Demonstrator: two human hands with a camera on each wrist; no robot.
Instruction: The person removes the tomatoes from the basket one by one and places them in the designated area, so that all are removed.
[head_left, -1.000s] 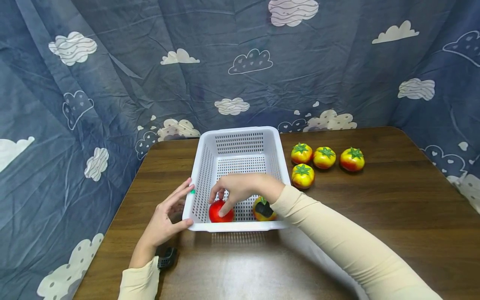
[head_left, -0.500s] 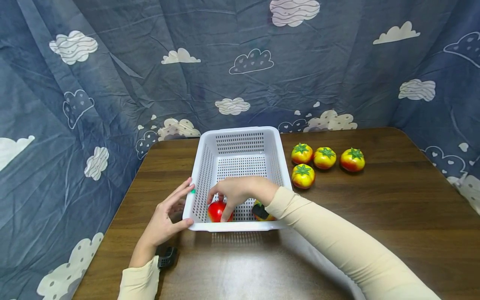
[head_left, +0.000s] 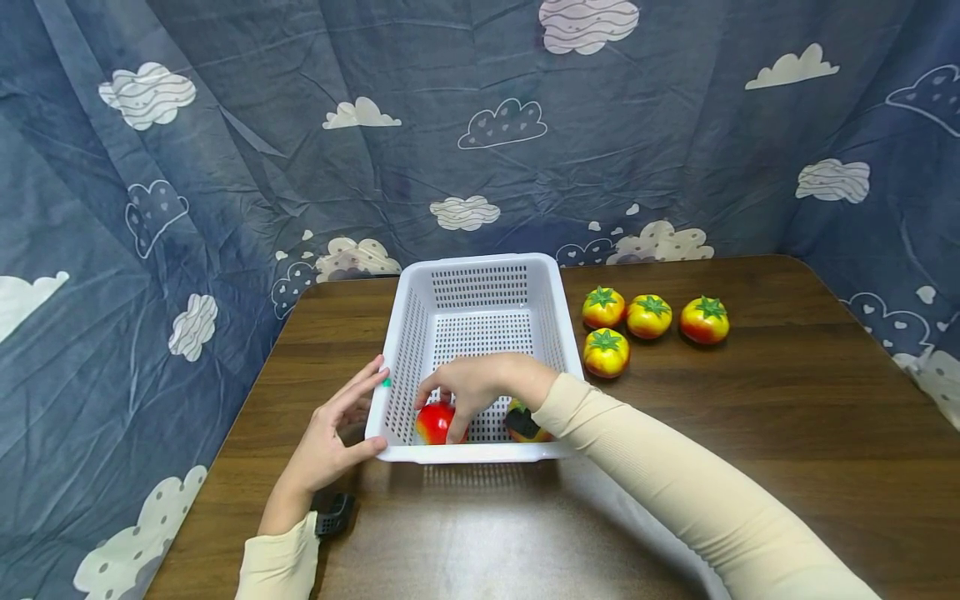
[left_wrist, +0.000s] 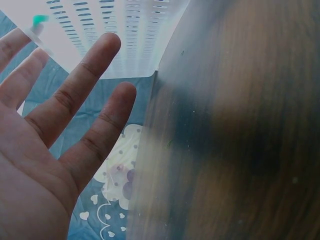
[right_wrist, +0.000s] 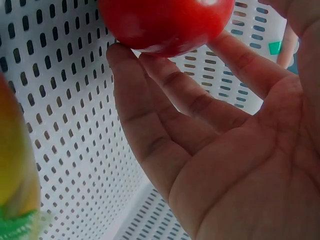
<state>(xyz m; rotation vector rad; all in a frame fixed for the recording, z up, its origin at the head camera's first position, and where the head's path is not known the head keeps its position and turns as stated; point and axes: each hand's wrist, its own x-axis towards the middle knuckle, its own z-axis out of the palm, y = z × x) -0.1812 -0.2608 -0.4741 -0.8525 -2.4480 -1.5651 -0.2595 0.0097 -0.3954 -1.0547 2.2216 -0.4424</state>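
Observation:
A white perforated plastic basket (head_left: pixel 557 333) stands on the wooden table. Inside its front left corner, my right hand (head_left: pixel 468 385) holds a shiny red tomato (head_left: pixel 433 423) between thumb and fingers. Seen from the right wrist, the fingertips of the right hand (right_wrist: pixel 235 135) touch the underside of that tomato (right_wrist: pixel 167 22). A yellow-red tomato (right_wrist: pixel 15 150) with a green leafy top lies to the right in the same basket, partly covered by the right wrist's black device in the head view. My left hand (head_left: pixel 330 433) rests against the basket's left rim and front corner, its fingers mostly straight.
To the right of the basket, several yellow-red tomatoes (head_left: pixel 606 353) with green tops sit on the table (head_left: pixel 750 400). Dark blue cloth (head_left: pixel 420 192) with a cloud pattern hangs behind and beside the table. A green mark (head_left: pixel 386 382) shows on the basket's left rim.
The red tomato has turned slightly and shifted a little left within the basket, the right hand staying on it. The left hand and the basket have not visibly moved.

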